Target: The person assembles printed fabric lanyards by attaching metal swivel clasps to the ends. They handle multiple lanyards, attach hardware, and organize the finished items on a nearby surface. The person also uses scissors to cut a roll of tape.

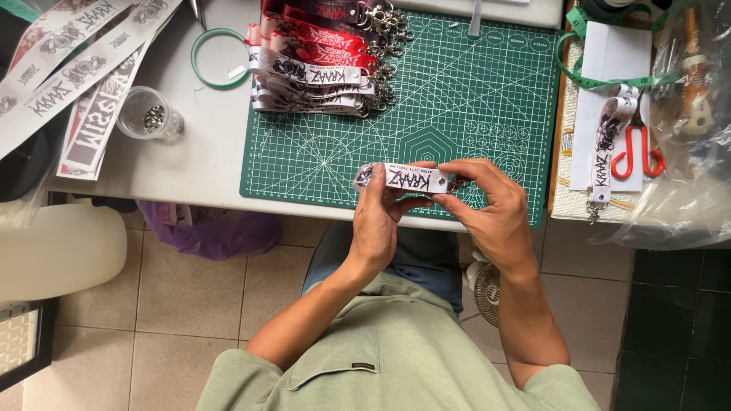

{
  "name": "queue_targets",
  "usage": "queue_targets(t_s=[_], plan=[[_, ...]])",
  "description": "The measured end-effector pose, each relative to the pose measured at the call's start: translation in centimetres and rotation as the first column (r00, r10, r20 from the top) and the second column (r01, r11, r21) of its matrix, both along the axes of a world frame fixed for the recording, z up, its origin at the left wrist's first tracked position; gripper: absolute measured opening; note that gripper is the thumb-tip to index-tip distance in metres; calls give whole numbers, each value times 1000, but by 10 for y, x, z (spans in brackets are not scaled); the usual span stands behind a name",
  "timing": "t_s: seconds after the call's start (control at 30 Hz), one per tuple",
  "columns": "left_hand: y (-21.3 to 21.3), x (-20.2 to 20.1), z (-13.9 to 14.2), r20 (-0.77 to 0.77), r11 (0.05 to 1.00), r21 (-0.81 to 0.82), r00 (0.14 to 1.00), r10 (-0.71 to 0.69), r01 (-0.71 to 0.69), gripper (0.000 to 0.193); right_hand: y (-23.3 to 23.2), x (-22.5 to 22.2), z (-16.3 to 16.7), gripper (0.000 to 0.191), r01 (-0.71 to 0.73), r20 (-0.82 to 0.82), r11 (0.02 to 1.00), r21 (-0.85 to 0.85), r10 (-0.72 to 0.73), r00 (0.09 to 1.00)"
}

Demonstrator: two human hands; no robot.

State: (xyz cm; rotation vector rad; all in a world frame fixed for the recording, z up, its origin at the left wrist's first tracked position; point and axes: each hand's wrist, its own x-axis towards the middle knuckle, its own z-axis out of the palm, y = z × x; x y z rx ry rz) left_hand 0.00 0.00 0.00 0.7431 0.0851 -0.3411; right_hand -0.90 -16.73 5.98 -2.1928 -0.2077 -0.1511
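Over counter (205,164) front edge, left hand (378,221) and right hand (491,209) both pinch white printed strap (407,180); green cutting mat (457,99) beneath.

You hold a short white printed strap (407,180) level between both hands, its black lettering facing up. One end sits under your left thumb; the other end, with its metal fitting, is pinched in your right fingertips.
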Motion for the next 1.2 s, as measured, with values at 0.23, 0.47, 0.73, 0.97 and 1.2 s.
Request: queue_targets(t_s=[0.23, 0.47, 0.73, 0.97, 1.2], plan=[[-2, -10, -9, 103, 987, 161, 994, -44, 27, 36, -5, -3, -12, 42, -32, -15, 999, 15, 32, 999], [1, -4, -9, 129, 968, 251, 991, -21, -12, 33, -8, 6, -21, 37, 36, -260, 953, 301, 46, 965], [15, 5, -6, 47, 988, 141, 996, -77, 70, 34, 5, 9, -24, 20, -68, 98, 995, 69, 61, 993], [17, 6, -2, 119, 988, 150, 992, -50, 31, 26, 4, 9, -25, 24, -48, -80, 955, 292, 74, 994], [19, 4, -9, 119, 986, 166, 993, -23, 3, 28, 9, 7, -33, 27, -39, -133, 903, 428, 106, 985]])
